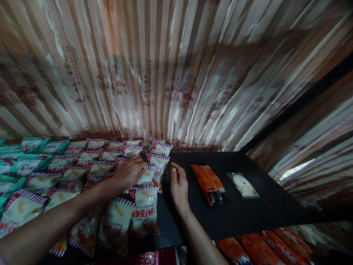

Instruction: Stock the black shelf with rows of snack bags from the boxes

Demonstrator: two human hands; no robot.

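Rows of white snack bags (114, 224) with red lettering and blue-and-red striped ends stand on a black shelf (171, 228). My left hand (131, 171) reaches over them, its fingers closed at the striped top of a snack bag (145, 178) in the rightmost row. Part of that bag is hidden by the bag (145, 213) in front. To the right of this row, my right hand (179, 187) is held upright with its fingers loosely extended and nothing in it. A small gap lies between it and the bags.
Teal snack bags (33, 163) fill the shelf's left end. On the black surface at right lie an orange-and-black packet (208, 182) and a clear packet with something white (244, 185). More orange packets (259, 248) sit lower down. Striped, printed plastic sheeting (165, 73) hangs behind.
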